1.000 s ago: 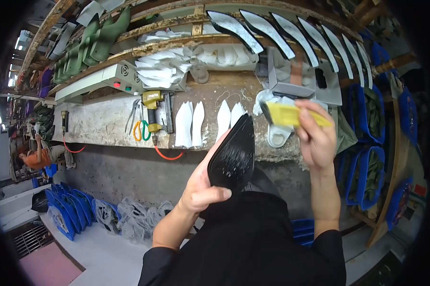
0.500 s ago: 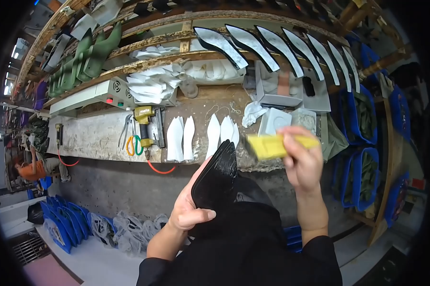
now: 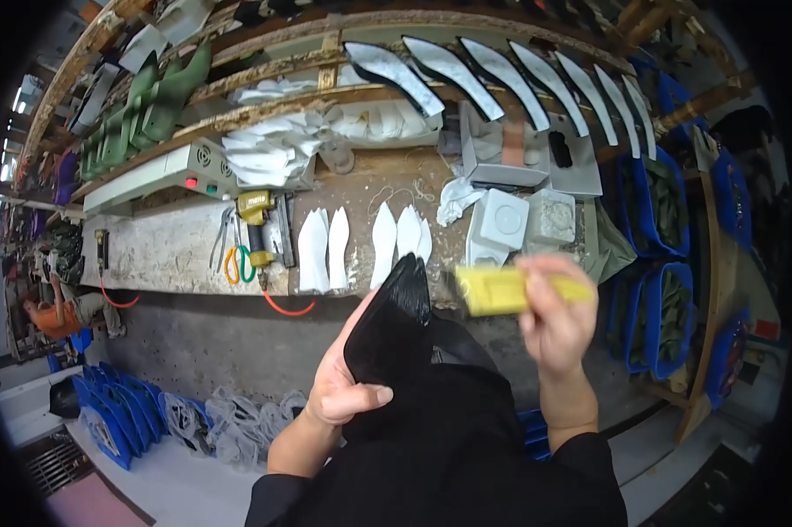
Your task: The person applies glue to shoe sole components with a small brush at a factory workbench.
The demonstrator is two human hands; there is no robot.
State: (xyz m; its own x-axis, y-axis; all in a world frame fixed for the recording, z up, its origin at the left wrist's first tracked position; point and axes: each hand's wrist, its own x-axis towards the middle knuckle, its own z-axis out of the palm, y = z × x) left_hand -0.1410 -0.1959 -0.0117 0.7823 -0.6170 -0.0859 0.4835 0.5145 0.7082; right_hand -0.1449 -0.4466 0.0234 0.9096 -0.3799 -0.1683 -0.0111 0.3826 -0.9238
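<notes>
My left hand (image 3: 343, 386) grips a black, pointed shoe piece (image 3: 391, 321) from its left side, thumb across the lower edge. The toe end of the piece points up and looks glossy and wet; its lower part blends into my dark clothing. In my closed right hand (image 3: 558, 316) is a yellow-handled brush (image 3: 497, 292), held level with its blurred bristle end to the left. A gap separates that end from the shoe piece. Behind them, white insole-shaped pieces (image 3: 384, 246) lie on the workbench (image 3: 176, 255).
A hot-air gun (image 3: 257, 220) and scissors (image 3: 238, 263) lie left of the white pieces. White containers (image 3: 499, 221) stand at the right. Above, black-edged soles (image 3: 479, 75) rest on a wooden rack. Blue bins (image 3: 659, 325) stand at far right. Another person (image 3: 57, 306) is at far left.
The yellow brush has tipped to nearly level and sits slightly lower, still apart from the shoe piece. My left hand keeps its grip. The whole view has shifted slightly.
</notes>
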